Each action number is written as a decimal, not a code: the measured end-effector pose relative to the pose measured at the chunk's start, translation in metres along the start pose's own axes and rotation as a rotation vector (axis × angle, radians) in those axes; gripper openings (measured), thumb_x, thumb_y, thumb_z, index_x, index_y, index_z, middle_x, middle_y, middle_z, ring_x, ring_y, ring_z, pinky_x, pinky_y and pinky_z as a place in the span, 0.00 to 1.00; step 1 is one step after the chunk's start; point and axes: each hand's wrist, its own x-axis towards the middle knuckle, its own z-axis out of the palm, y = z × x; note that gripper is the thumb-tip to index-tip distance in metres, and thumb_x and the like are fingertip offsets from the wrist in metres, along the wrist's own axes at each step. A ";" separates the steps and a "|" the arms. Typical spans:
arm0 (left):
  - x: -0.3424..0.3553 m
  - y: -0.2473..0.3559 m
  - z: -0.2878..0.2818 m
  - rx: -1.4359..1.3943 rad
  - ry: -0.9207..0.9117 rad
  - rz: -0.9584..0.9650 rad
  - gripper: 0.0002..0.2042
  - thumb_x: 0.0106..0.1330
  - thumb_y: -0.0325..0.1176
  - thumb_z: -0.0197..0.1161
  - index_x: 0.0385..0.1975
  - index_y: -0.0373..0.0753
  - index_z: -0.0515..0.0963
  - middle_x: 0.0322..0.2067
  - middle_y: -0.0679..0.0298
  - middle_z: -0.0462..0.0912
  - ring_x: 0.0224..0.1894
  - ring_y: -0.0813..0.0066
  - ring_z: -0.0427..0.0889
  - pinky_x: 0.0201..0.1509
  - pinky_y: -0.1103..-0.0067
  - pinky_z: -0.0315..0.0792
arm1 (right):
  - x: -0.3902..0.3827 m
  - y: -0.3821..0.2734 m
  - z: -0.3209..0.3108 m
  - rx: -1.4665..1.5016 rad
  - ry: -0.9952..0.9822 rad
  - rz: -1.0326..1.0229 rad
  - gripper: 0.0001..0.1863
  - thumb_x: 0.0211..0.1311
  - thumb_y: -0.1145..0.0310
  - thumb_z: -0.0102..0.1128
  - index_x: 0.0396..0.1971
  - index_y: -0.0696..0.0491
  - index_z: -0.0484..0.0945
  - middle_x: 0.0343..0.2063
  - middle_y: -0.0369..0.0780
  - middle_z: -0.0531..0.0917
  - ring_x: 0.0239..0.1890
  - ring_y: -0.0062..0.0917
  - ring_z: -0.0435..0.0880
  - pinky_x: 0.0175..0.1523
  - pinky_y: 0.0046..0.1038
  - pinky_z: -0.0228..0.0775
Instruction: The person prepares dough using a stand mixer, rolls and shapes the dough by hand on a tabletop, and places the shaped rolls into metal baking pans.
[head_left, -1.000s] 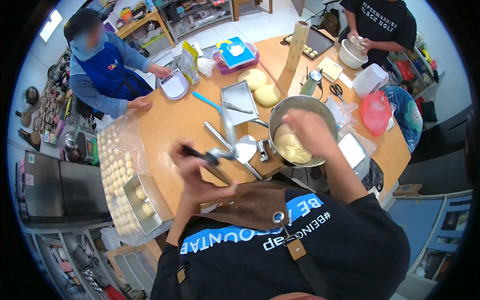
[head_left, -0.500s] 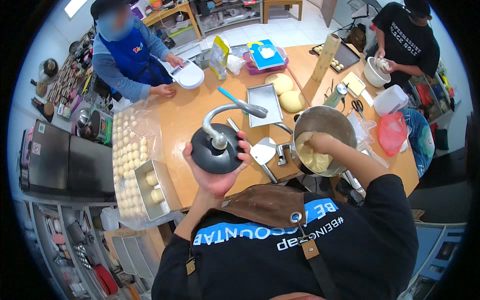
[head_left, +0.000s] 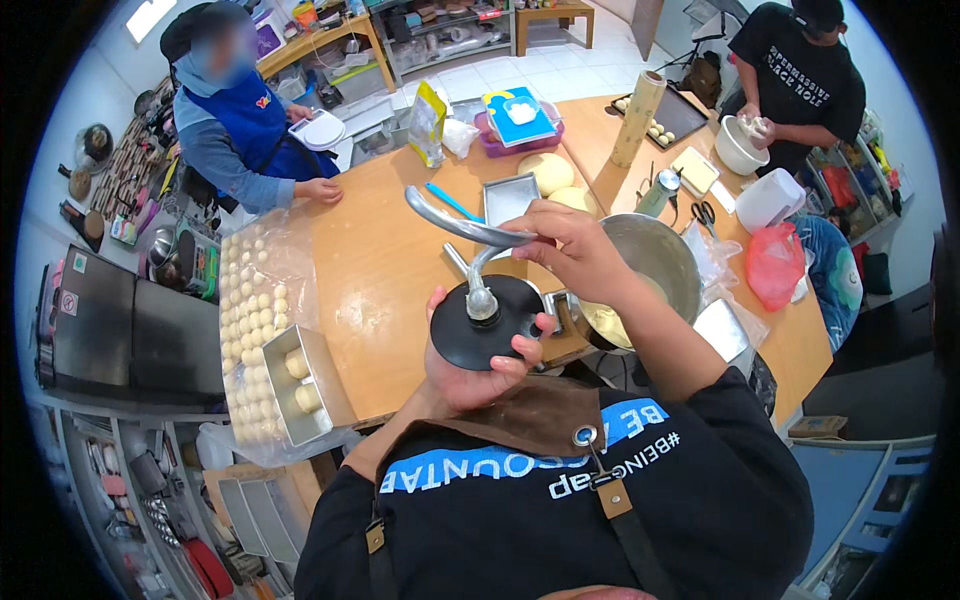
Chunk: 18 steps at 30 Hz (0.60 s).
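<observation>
A metal dough hook with a round black disc (head_left: 486,335) at its base is up in front of my chest. My left hand (head_left: 465,378) holds the disc from beneath, fingers and thumb curled round its edge. With bent fingers, my right hand (head_left: 568,245) grips the hook's curved free end. Just beyond my right forearm stands a steel mixing bowl (head_left: 672,250); pale dough (head_left: 612,322) shows inside, partly hidden by the arm. A grey rectangular pan (head_left: 510,197) and a blue-handled tool (head_left: 455,202) lie behind the hook.
Rows of dough balls (head_left: 250,310) and a metal loaf tin (head_left: 330,375) sit at left. Two large dough rounds (head_left: 548,174) lie beyond the pan. A person in a blue apron (head_left: 290,150) holds a white scale (head_left: 318,131); another person works at a white bowl (head_left: 738,148).
My right hand has left the dough in the bowl and taken hold of the hook's end. My left hand has moved right with the hook. The blue-aproned person has drawn the scale back.
</observation>
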 end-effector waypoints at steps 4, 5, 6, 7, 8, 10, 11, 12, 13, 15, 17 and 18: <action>0.000 -0.011 0.004 0.150 0.023 0.096 0.41 0.52 0.65 0.55 0.58 0.37 0.60 0.50 0.53 0.60 0.43 0.66 0.63 0.39 0.77 0.66 | -0.003 0.001 0.008 -0.041 0.070 -0.138 0.14 0.50 0.79 0.60 0.39 0.56 0.80 0.26 0.38 0.78 0.30 0.26 0.78 0.34 0.24 0.69; 0.001 -0.012 0.006 0.153 0.052 0.117 0.42 0.51 0.66 0.54 0.57 0.37 0.60 0.49 0.53 0.60 0.43 0.66 0.63 0.38 0.77 0.66 | -0.004 0.004 0.010 -0.047 0.121 -0.210 0.13 0.50 0.80 0.59 0.38 0.56 0.80 0.25 0.38 0.79 0.30 0.26 0.78 0.33 0.25 0.69; 0.000 -0.013 0.008 0.157 0.078 0.144 0.42 0.50 0.67 0.53 0.57 0.37 0.61 0.48 0.53 0.61 0.43 0.66 0.63 0.38 0.77 0.65 | -0.004 0.007 0.013 -0.044 0.110 -0.211 0.13 0.50 0.80 0.59 0.38 0.56 0.80 0.25 0.38 0.79 0.30 0.26 0.78 0.33 0.25 0.69; -0.001 -0.015 0.009 0.153 0.072 0.153 0.42 0.50 0.67 0.53 0.57 0.37 0.61 0.48 0.53 0.61 0.43 0.66 0.63 0.38 0.77 0.65 | -0.005 0.010 0.014 -0.020 0.129 -0.258 0.12 0.48 0.80 0.59 0.36 0.57 0.80 0.26 0.39 0.79 0.29 0.26 0.78 0.32 0.25 0.68; -0.002 -0.015 0.010 0.131 0.095 0.140 0.42 0.49 0.67 0.53 0.56 0.37 0.61 0.48 0.53 0.61 0.43 0.67 0.63 0.37 0.78 0.65 | -0.005 0.012 0.015 0.004 0.150 -0.305 0.11 0.46 0.79 0.60 0.33 0.57 0.79 0.26 0.39 0.80 0.29 0.27 0.79 0.32 0.25 0.68; -0.005 -0.016 0.013 0.108 0.115 0.134 0.43 0.48 0.67 0.53 0.56 0.37 0.61 0.47 0.53 0.61 0.42 0.67 0.63 0.36 0.78 0.64 | -0.004 0.009 0.010 -0.052 0.107 -0.328 0.10 0.45 0.78 0.61 0.32 0.57 0.79 0.25 0.39 0.79 0.29 0.27 0.79 0.31 0.25 0.68; -0.006 -0.016 0.014 0.110 0.143 0.140 0.42 0.48 0.67 0.53 0.55 0.37 0.62 0.47 0.54 0.62 0.41 0.68 0.63 0.36 0.78 0.64 | -0.004 0.008 0.007 -0.112 0.073 -0.348 0.10 0.43 0.77 0.63 0.30 0.56 0.78 0.25 0.39 0.79 0.28 0.28 0.79 0.31 0.26 0.67; -0.005 -0.016 0.015 0.112 0.174 0.138 0.42 0.48 0.67 0.53 0.54 0.37 0.62 0.46 0.54 0.63 0.41 0.68 0.63 0.35 0.79 0.63 | -0.005 0.009 0.003 -0.153 0.057 -0.369 0.10 0.43 0.74 0.64 0.30 0.56 0.78 0.25 0.39 0.79 0.28 0.30 0.78 0.30 0.27 0.67; -0.006 -0.016 0.015 0.111 0.173 0.136 0.42 0.48 0.67 0.53 0.54 0.37 0.62 0.46 0.54 0.63 0.41 0.68 0.63 0.35 0.79 0.63 | -0.004 0.009 -0.001 -0.156 0.056 -0.367 0.10 0.43 0.74 0.64 0.30 0.56 0.78 0.25 0.39 0.79 0.28 0.30 0.78 0.30 0.27 0.67; -0.008 -0.018 0.017 0.221 0.200 0.248 0.42 0.47 0.67 0.53 0.53 0.36 0.63 0.44 0.55 0.63 0.39 0.69 0.63 0.35 0.79 0.63 | -0.003 0.008 -0.007 -0.240 -0.024 -0.510 0.09 0.45 0.73 0.64 0.29 0.56 0.78 0.23 0.39 0.79 0.25 0.30 0.78 0.29 0.27 0.67; -0.009 -0.017 0.019 0.219 0.212 0.254 0.42 0.47 0.67 0.54 0.52 0.35 0.63 0.43 0.55 0.64 0.38 0.69 0.63 0.35 0.79 0.63 | -0.004 0.010 -0.007 -0.201 0.000 -0.544 0.09 0.46 0.72 0.64 0.29 0.57 0.77 0.21 0.38 0.78 0.22 0.30 0.77 0.28 0.28 0.67; -0.010 -0.016 0.019 0.260 0.195 0.280 0.42 0.47 0.67 0.54 0.51 0.35 0.63 0.43 0.56 0.64 0.38 0.70 0.63 0.34 0.79 0.62 | -0.003 0.006 -0.008 -0.202 -0.010 -0.567 0.08 0.46 0.73 0.64 0.29 0.57 0.77 0.20 0.37 0.78 0.21 0.30 0.76 0.28 0.28 0.67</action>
